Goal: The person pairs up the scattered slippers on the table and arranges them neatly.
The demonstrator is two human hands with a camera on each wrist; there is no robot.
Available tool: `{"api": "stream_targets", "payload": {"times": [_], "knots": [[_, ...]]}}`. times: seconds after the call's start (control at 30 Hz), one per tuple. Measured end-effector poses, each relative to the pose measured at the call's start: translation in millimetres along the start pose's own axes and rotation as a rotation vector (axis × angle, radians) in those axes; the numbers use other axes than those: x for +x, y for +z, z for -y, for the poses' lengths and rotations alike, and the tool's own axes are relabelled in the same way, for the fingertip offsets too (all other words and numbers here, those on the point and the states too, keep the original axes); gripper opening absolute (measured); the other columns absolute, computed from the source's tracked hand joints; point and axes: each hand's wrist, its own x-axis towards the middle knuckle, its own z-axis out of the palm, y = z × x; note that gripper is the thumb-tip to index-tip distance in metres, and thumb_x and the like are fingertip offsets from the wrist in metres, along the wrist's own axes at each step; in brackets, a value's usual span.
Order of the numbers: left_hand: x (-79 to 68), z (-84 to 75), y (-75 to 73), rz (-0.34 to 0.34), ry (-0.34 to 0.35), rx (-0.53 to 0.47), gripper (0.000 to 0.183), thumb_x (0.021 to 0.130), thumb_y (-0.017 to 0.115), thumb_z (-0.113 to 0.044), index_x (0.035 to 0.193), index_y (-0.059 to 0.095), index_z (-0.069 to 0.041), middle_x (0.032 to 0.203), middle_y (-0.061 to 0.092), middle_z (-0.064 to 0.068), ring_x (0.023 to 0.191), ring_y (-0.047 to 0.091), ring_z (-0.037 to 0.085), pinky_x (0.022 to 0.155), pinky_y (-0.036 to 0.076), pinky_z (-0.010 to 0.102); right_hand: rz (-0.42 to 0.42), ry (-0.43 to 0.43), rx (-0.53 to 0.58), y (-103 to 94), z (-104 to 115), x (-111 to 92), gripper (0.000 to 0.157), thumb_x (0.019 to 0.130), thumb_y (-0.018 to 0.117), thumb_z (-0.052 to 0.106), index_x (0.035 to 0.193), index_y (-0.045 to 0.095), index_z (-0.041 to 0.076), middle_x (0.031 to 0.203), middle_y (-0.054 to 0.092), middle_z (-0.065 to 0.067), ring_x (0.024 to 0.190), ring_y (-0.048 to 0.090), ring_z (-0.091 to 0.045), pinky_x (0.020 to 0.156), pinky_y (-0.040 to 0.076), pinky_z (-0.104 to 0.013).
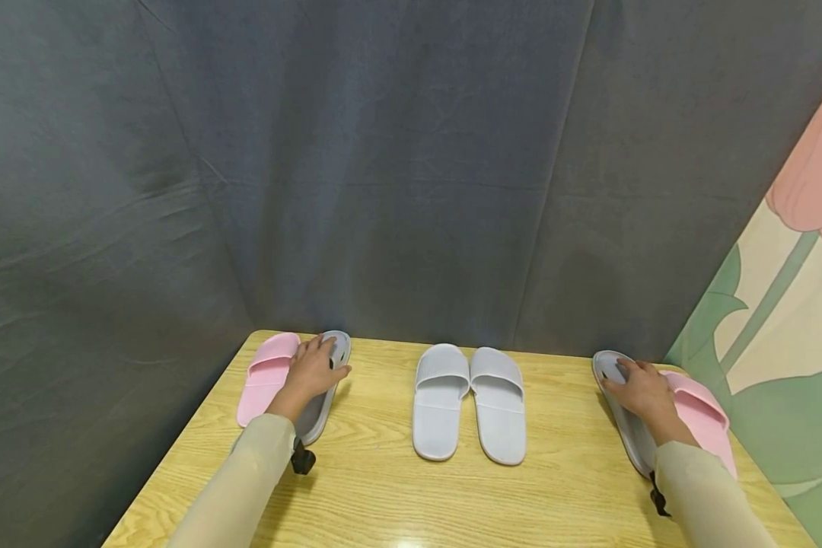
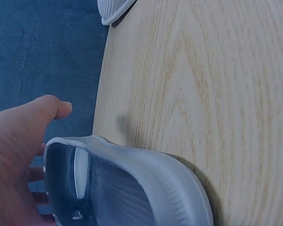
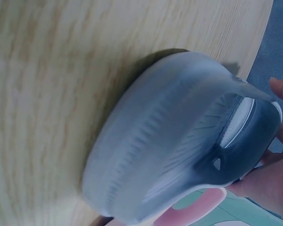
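White pair (image 1: 438, 426) side by side at 12 o'clock, probably sorted. Guessing remaining: greys (image 1: 317, 415), apart at 10 and 2, plus pinks (image 1: 266, 387) just beyond. Got left hand (image 1: 310, 375) and right hand (image 1: 645, 394) loosely spread over greys, can't spot a grip.

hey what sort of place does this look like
Perhaps an indoor demonstration corner, though I can't be sure: plain grey cloth hangs behind, a flower-patterned wall borders the right side, and slippers are spread across a wood-grain tabletop.
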Motion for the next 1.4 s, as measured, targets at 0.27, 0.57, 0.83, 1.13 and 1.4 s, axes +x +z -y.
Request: {"api": "stream_targets", "payload": {"times": [0.27,0.57,0.83,1.13,1.4], "knots": [[0.7,4.6,0.9,-0.007,-0.026,-0.001,0.08,0.091,0.069,-0.045,0.154,0.039,-0.006,0.159,0.03,0.028,0.144,0.026,0.052,0.109,0.026,0.071,0.055,0.04,-0.02,1.2,-1.4,1.8,0.076,0.096,0.057,0.043,0.146,0.033,-0.009,0.139,0.028,-0.047,0.119,0.034,-0.075,0.092,0.03,-0.081],[0.3,5.5,0.6,-0.018,-0.033,0.014,0.082,0.089,0.07,-0.045,0.154,0.039,-0.003,0.158,0.031,0.03,0.142,0.028,0.053,0.109,0.028,0.069,0.123,0.056,-0.02,-1.6,3.1,-0.6,0.08,0.095,0.057,0.042,0.151,0.027,-0.006,0.141,0.022,-0.048,0.115,0.032,-0.077,0.092,0.027,-0.082],[1.6,6.4,2.7,0.013,-0.045,0.038,0.086,0.089,0.07,-0.046,0.155,0.036,-0.002,0.158,0.03,0.03,0.141,0.028,0.054,0.11,0.027,0.069,0.14,0.049,-0.039,-1.8,2.6,0.0,0.079,0.095,0.056,0.042,0.152,0.028,-0.005,0.141,0.021,-0.047,0.116,0.033,-0.077,0.092,0.029,-0.08],[3.6,4.8,4.8,0.028,-0.066,0.056,0.087,0.088,0.072,-0.043,0.156,0.035,-0.003,0.159,0.027,0.032,0.142,0.026,0.056,0.113,0.024,0.067,0.159,0.059,-0.035,-3.8,1.6,1.7,0.08,0.095,0.056,0.044,0.153,0.027,-0.003,0.141,0.02,-0.047,0.113,0.033,-0.077,0.092,0.025,-0.083],[4.1,3.4,7.2,0.023,-0.065,0.065,0.079,0.09,0.07,-0.035,0.154,0.037,-0.003,0.157,0.03,0.033,0.138,0.031,0.057,0.112,0.025,0.067,0.129,0.039,-0.034,-2.9,1.3,0.0,0.076,0.096,0.056,0.039,0.151,0.029,-0.005,0.139,0.023,-0.049,0.111,0.033,-0.078,0.09,0.026,-0.084]]}}
